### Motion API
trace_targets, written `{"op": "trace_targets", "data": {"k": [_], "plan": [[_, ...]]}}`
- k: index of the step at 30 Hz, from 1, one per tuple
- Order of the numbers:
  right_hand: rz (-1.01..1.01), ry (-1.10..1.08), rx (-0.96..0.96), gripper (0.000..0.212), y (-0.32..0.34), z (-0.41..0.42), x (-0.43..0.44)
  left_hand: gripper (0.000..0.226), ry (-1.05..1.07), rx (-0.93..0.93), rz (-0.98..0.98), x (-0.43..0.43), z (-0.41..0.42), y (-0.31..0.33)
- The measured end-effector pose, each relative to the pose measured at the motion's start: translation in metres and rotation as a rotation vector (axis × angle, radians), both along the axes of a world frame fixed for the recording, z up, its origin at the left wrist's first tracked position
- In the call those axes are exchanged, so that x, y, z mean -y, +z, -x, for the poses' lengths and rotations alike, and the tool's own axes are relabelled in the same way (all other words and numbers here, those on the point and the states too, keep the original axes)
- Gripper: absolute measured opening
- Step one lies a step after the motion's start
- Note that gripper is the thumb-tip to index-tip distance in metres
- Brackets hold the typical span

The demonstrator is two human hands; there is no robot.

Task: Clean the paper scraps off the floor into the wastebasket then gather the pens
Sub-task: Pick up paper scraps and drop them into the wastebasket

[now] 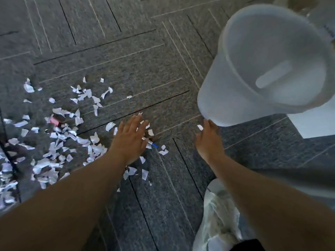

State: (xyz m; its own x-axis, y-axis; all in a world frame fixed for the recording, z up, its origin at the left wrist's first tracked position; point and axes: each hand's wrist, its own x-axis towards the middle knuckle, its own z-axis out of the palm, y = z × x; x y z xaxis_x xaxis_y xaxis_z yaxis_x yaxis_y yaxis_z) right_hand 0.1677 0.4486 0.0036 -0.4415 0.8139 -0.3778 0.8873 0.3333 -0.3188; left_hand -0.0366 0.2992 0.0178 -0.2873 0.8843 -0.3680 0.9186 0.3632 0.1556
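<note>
Fingers (135,121) of the left hand (129,140) are straight and spread, holding nothing, low over the right edge of the paper scraps (59,140); a blue-tipped pen (152,144) pokes out from under them. Fingertips (208,123) of the right hand (209,142) lie together against the near edge of the wastebasket (262,69) — whether they pinch it or only touch, I cannot tell; the basket, far right, is tilted and shows no scraps inside. By my judgement the task has barely begun — scraps litter the carpet (145,51) to the left; the pen is ungathered.
</note>
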Motion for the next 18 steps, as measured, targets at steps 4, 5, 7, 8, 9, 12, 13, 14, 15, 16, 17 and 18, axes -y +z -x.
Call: {"op": "trace_targets", "data": {"k": [4, 5, 7, 8, 9, 12, 13, 14, 15, 16, 17, 18], "plan": [[0.016, -0.095, 0.128, 0.069, -0.052, -0.007, 0.0, 0.062, 0.06, 0.031, 0.048, 0.021, 0.008, -0.042], [-0.003, -0.103, 0.112, 0.068, -0.059, -0.004, 0.001, 0.062, 0.066, 0.038, 0.043, 0.027, 0.011, -0.05], [-0.045, -0.049, 0.06, 0.064, -0.067, 0.008, 0.007, 0.062, 0.084, 0.055, 0.004, 0.036, 0.018, -0.062], [-0.031, 0.025, 0.027, 0.063, -0.067, 0.018, 0.014, 0.062, 0.092, 0.061, -0.013, 0.04, 0.021, -0.065], [0.017, 0.114, -0.024, 0.061, -0.065, 0.029, 0.024, 0.061, 0.103, 0.064, -0.017, 0.044, 0.023, -0.068], [0.209, 0.349, -0.23, 0.06, -0.049, 0.068, 0.062, 0.063, 0.147, 0.066, 0.0, 0.052, 0.025, -0.07], [0.215, 0.39, -0.297, 0.059, -0.044, 0.08, 0.07, 0.062, 0.147, 0.065, -0.016, 0.054, 0.025, -0.069], [0.192, 0.394, -0.346, 0.057, -0.042, 0.09, 0.074, 0.063, 0.141, 0.061, -0.036, 0.056, 0.026, -0.068], [0.159, 0.356, -0.373, 0.055, -0.041, 0.098, 0.075, 0.066, 0.138, 0.056, -0.04, 0.059, 0.028, -0.067], [0.119, 0.28, -0.374, 0.055, -0.042, 0.102, 0.073, 0.072, 0.136, 0.044, -0.03, 0.063, 0.032, -0.067], [0.084, 0.186, -0.338, 0.056, -0.046, 0.102, 0.068, 0.076, 0.141, 0.028, -0.013, 0.068, 0.035, -0.069], [0.062, 0.098, -0.269, 0.058, -0.05, 0.099, 0.062, 0.077, 0.155, 0.013, 0.003, 0.074, 0.039, -0.071]]}}
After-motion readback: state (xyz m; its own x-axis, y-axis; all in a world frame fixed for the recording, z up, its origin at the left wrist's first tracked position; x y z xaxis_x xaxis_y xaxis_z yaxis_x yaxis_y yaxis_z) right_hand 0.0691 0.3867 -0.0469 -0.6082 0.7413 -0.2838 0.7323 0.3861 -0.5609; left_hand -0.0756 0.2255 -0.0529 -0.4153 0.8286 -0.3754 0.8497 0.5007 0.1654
